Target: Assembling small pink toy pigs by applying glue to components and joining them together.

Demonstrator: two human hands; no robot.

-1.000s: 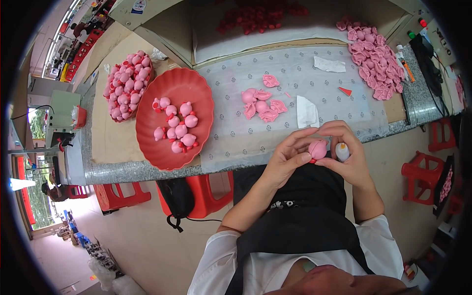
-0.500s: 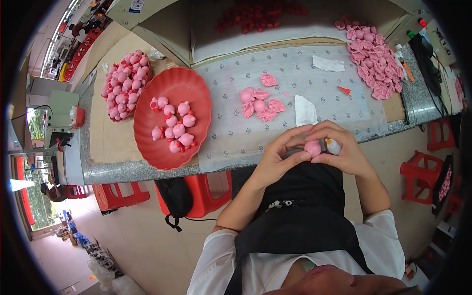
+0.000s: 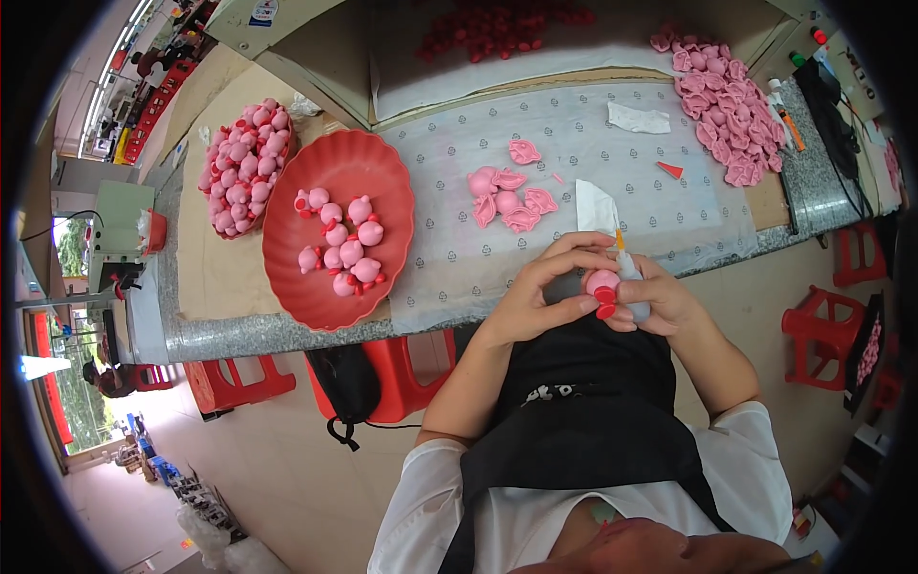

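Note:
My left hand [image 3: 542, 295] is closed around a small round pink figure [image 3: 601, 281] with red oval feet, just past the table's near edge. In my right hand [image 3: 669, 298] is a white squeeze bottle [image 3: 627, 265], upright, its orange nozzle pointing away from me. The right fingers are also close against the figure; whether they grip it I cannot tell. Beyond my hands, pink balls and ruffled pink pieces [image 3: 520, 220] lie on the printed paper sheet [image 3: 430, 220]. A folded white paper [image 3: 597, 208] is nearest to my left fingertips.
To the left stands a red scalloped dish [image 3: 330, 167] with several pink figures. A heaped basket of pink figures [image 3: 244, 163] is behind it. Ruffled pink pieces pile up [image 3: 732, 124] at far right, near a red cone [image 3: 670, 170]. A shelf box holds red parts [image 3: 497, 29].
The pink figure has turned in my hands, so its red feet now show towards me. The bottle has swung upright in my right hand, its nozzle now standing above the fingers.

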